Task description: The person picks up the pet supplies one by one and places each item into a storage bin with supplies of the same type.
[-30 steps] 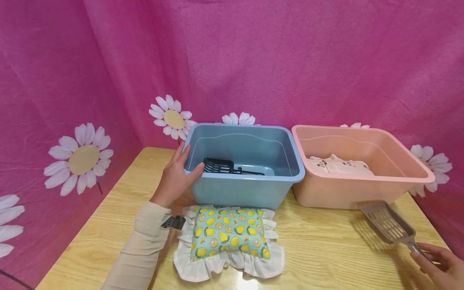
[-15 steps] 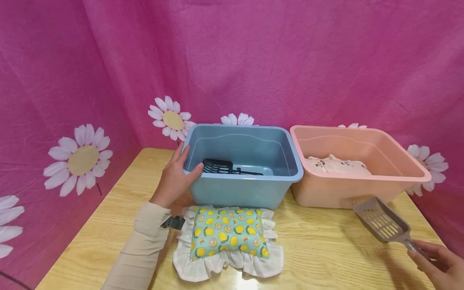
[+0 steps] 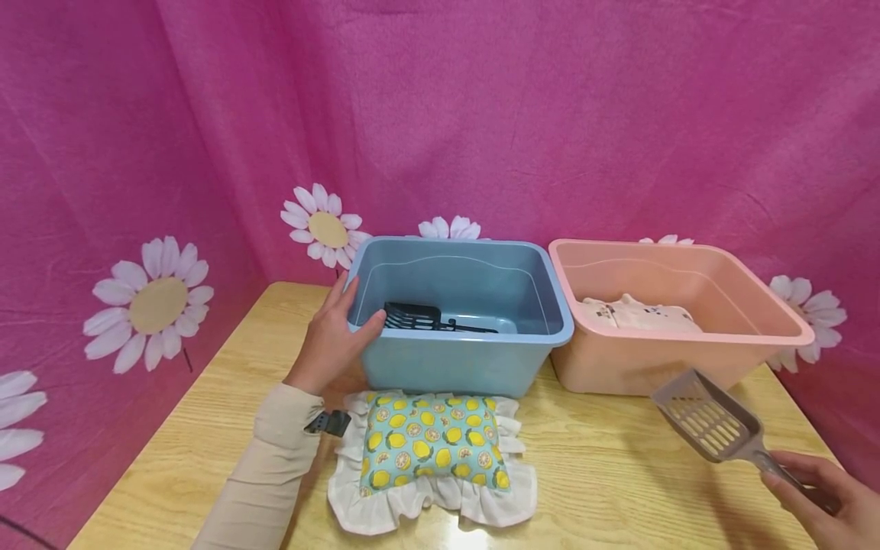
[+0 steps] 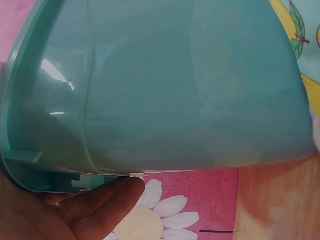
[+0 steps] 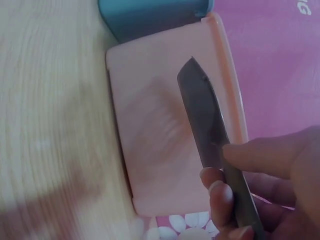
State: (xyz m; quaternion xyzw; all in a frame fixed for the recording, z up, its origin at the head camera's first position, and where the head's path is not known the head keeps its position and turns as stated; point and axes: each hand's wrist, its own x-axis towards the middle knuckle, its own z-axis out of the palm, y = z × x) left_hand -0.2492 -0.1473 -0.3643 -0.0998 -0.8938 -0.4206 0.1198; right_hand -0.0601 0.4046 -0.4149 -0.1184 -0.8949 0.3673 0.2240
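1. Head view: right hand is gripping the grey scoop by its handle, fingers curled, holding it over the table toward the right edge, in front of the pink tub.
2. Left hand is resting on the blue tub's near-left corner, fingers spread, pretty straight.
3. Imo they're mid-carry; next move's probably calling for lifting it over a rim, can't tell whose.

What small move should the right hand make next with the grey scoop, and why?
I would probably lift the grey scoop towards the blue bin: the right hand grips it in front of the pink bin, while the left hand touches the blue bin, which holds a black scoop.
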